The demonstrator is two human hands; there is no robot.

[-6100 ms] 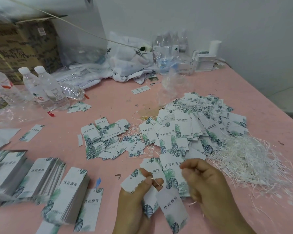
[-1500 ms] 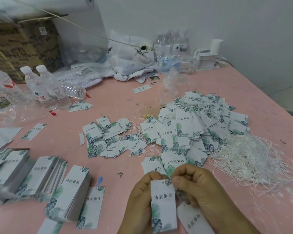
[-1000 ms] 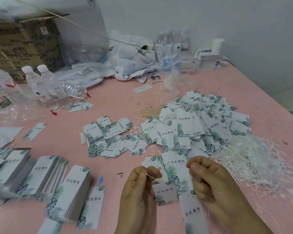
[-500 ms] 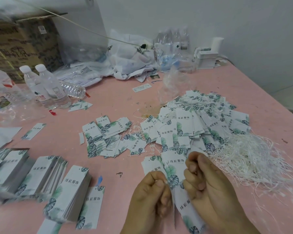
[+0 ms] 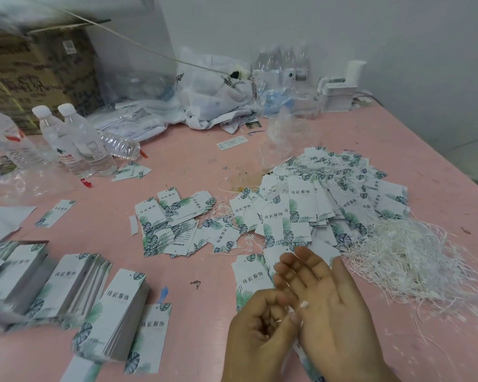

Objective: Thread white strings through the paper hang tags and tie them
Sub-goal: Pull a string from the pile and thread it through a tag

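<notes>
A pink bench is carrying the work. Toward its right edge, a heap of strung hang tags, white with green leaf print, is lying beside a tangle of white strings. Stacks of unstrung tags are sitting at the near left edge. At the near edge, the right hand is spreading its fingers, thumb pinching one string; the left hand is curling around that same string. Two water bottles are standing at the far left.
</notes>
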